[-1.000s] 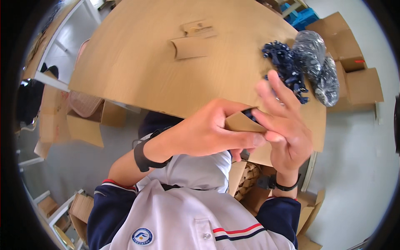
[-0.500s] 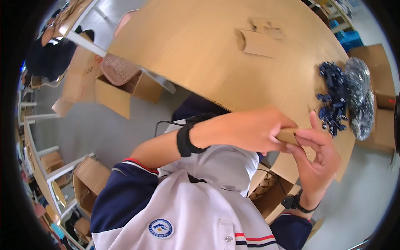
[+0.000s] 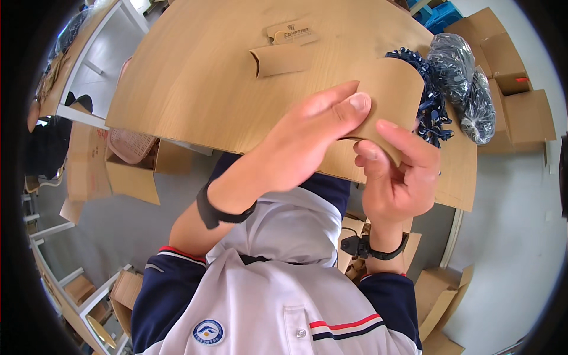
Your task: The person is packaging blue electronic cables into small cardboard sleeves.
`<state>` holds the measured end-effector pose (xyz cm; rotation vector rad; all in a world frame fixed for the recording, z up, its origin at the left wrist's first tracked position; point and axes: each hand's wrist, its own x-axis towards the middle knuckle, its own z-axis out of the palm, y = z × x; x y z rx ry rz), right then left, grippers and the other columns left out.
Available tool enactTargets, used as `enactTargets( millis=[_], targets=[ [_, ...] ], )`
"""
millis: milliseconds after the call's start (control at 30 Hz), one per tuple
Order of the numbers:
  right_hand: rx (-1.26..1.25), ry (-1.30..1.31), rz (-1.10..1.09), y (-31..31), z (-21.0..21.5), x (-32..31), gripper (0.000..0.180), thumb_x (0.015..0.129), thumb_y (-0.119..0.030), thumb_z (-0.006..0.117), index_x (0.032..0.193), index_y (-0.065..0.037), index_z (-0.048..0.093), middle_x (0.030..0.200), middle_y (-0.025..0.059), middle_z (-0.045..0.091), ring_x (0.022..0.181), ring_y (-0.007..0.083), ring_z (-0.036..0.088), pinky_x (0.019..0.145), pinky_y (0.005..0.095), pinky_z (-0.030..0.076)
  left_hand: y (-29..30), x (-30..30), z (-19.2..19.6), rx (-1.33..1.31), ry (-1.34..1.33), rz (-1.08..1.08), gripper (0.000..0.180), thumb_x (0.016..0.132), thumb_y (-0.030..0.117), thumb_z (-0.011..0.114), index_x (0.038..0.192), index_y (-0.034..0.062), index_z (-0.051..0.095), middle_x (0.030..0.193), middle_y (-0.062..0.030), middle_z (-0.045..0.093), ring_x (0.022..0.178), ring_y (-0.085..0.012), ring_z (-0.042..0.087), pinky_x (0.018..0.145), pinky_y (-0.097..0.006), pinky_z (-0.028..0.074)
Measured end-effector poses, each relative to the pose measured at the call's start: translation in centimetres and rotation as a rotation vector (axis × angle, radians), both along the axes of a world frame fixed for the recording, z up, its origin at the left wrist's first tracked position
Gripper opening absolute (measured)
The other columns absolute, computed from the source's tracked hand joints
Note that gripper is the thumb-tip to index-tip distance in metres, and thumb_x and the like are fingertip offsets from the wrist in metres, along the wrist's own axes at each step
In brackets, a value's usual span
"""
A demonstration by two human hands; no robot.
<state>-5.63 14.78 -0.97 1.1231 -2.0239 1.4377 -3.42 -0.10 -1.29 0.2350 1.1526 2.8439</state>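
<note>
Wooden tabletop (image 3: 195, 89) carried 2 finished kraft pillow boxes (image 3: 284, 59) and bagged dark parts (image 3: 467, 83). I kept my left hand (image 3: 307, 136) and right hand (image 3: 396, 177) clamped on 1 flat kraft sleeve (image 3: 390, 94) above the near edge; its ends appeared unfolded, so forming seemed incomplete.

We have a single head-worn fisheye view, looking steeply down over our own chest. It sits close above the wooden table (image 3: 195, 83), whose edges bend.
</note>
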Motion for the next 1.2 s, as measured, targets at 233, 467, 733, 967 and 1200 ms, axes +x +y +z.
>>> enactTargets(
  millis=[233, 467, 733, 967, 1200],
  targets=[
    [-0.446, -0.227, 0.264, -1.5, 0.8, 0.8, 0.023, 0.092, 0.002, 0.06, 0.113, 0.009, 0.053, 0.094, 0.0184, 0.068, 0.072, 0.0125, 0.065, 0.06, 0.0212, 0.052, 0.3, 2.5, 1.1, -0.913, 0.594, 0.694, 0.035, 0.101, 0.017, 0.048, 0.123, -0.0095, 0.057, 0.099, -0.0142, 0.069, 0.08, -0.0127, 0.064, 0.07, -0.025, 0.052],
    [-0.477, -0.249, 0.212, -2.4, 0.9, 1.3, 0.013, 0.091, 0.009, 0.058, 0.104, 0.009, 0.058, 0.077, 0.0148, 0.067, 0.056, 0.0089, 0.059, 0.047, 0.0194, 0.046, 0.9, 2.1, 0.5, -0.912, 0.541, 0.932, 0.02, 0.097, 0.002, 0.053, 0.109, -0.0091, 0.064, 0.083, -0.0114, 0.07, 0.067, -0.0084, 0.06, 0.06, -0.02, 0.048],
    [-0.668, -1.063, 0.409, -1.3, 2.8, 2.1, 0.041, 0.099, -0.031, 0.047, 0.118, 0.004, 0.058, 0.109, 0.0123, 0.064, 0.101, 0.0197, 0.06, 0.088, 0.0303, 0.046, -0.8, 3.6, -1.8, -1.069, 0.964, 0.894, 0.042, 0.069, -0.006, 0.071, 0.111, 0.0009, 0.069, 0.077, -0.0121, 0.069, 0.062, -0.0247, 0.064, 0.059, -0.028, 0.053],
    [-0.436, -1.209, 0.641, -1.1, 1.9, 2.1, 0.035, 0.098, -0.025, 0.051, 0.117, 0.003, 0.058, 0.096, 0.0113, 0.064, 0.082, 0.0157, 0.061, 0.06, 0.0264, 0.046, -2.7, 6.0, -0.1, -1.229, 0.758, 0.663, 0.028, 0.074, 0.006, 0.074, 0.101, 0.0026, 0.071, 0.09, -0.0127, 0.07, 0.067, -0.0238, 0.063, 0.059, -0.027, 0.05],
    [-0.316, -1.267, 0.734, -0.8, 2.3, 2.6, 0.028, 0.096, -0.023, 0.057, 0.112, 0.0, 0.059, 0.082, 0.0061, 0.059, 0.063, 0.0067, 0.049, 0.042, 0.019, 0.032, -6.5, 2.1, 6.0, -1.287, 0.78, 0.365, 0.022, 0.079, 0.021, 0.07, 0.091, 0.0021, 0.072, 0.127, -0.0237, 0.058, 0.118, -0.0321, 0.051, 0.101, -0.044, 0.037]
  ],
)
